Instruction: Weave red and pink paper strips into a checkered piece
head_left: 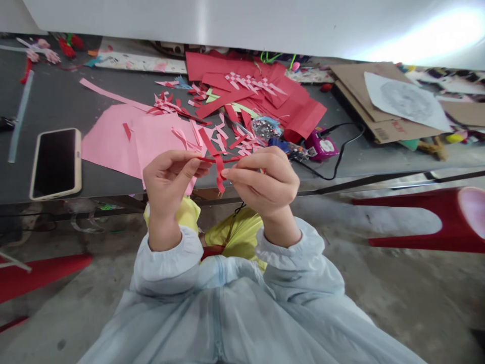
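Observation:
My left hand point(168, 177) and my right hand point(265, 179) are raised together in front of the table edge, both pinched on thin red paper strips point(219, 169). One strip runs level between the fingertips and another hangs down from them. Just behind lie pink paper sheets point(113, 139) with loose pink and red strips on top. Farther back is a pile of red paper point(295, 101) carrying several woven red-and-white strip pieces point(250, 81).
A phone point(56, 163) lies screen-up on the dark table point(53, 101) at the left. A purple device point(321, 146) with a black cable sits right of the strips. Cardboard point(364, 96) with a white drawing lies at the back right. Red stools point(424, 217) stand beside me.

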`<control>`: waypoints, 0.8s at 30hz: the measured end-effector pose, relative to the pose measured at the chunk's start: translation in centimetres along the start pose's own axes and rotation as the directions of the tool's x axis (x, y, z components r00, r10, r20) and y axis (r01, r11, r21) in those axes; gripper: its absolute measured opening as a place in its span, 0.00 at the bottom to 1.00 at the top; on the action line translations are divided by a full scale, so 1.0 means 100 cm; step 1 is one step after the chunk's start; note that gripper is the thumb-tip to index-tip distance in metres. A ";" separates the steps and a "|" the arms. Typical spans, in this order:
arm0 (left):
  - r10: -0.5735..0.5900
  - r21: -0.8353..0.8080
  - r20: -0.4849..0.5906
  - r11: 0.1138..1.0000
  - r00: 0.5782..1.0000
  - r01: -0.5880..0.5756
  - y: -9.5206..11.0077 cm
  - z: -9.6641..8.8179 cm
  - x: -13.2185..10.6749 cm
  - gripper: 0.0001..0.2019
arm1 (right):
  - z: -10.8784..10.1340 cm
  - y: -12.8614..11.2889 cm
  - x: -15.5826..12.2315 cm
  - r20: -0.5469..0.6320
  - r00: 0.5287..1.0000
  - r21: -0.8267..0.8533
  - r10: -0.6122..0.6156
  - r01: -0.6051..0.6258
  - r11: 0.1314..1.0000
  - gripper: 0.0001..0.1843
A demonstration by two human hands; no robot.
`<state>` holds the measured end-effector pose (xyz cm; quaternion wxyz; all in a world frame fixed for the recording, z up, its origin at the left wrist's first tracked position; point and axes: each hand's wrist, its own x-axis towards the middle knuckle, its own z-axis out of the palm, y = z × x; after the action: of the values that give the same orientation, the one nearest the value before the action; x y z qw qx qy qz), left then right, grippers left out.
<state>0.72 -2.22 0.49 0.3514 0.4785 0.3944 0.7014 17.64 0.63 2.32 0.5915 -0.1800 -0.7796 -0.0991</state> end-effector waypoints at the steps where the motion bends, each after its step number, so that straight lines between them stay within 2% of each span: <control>1: 0.012 -0.016 0.006 1.000 1.000 -0.011 0.000 0.000 0.000 0.07 | 0.000 0.000 0.000 -0.001 1.000 0.001 -0.006 0.006 1.000 0.14; 5: 0.034 -0.043 0.022 0.999 0.999 -0.033 -0.001 0.000 0.000 0.03 | 0.000 -0.001 0.000 -0.014 1.000 -0.009 0.009 -0.009 1.000 0.15; 8: 0.035 0.004 0.034 0.999 0.999 -0.035 0.000 0.000 0.001 0.03 | -0.001 -0.004 0.002 0.008 0.994 -0.065 0.106 -0.105 0.992 0.12; 12: 0.032 0.074 0.058 0.997 0.998 -0.036 0.001 0.001 0.002 0.05 | -0.003 -0.008 0.006 0.072 0.970 -0.076 0.234 -0.228 0.971 0.07; 17: 0.022 0.133 0.072 0.991 0.997 -0.031 0.001 0.000 0.001 0.05 | -0.003 -0.010 0.010 0.131 0.932 0.013 0.338 -0.343 0.939 0.09; 24: -0.025 0.077 0.050 0.997 0.998 0.022 0.000 0.003 0.003 0.05 | 0.000 -0.006 0.006 0.187 0.891 -0.030 0.413 -0.415 0.909 0.07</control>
<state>0.94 -1.95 0.69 0.3509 0.5047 0.4176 0.6691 17.26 0.18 2.90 0.5233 -0.3471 -0.7766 0.0509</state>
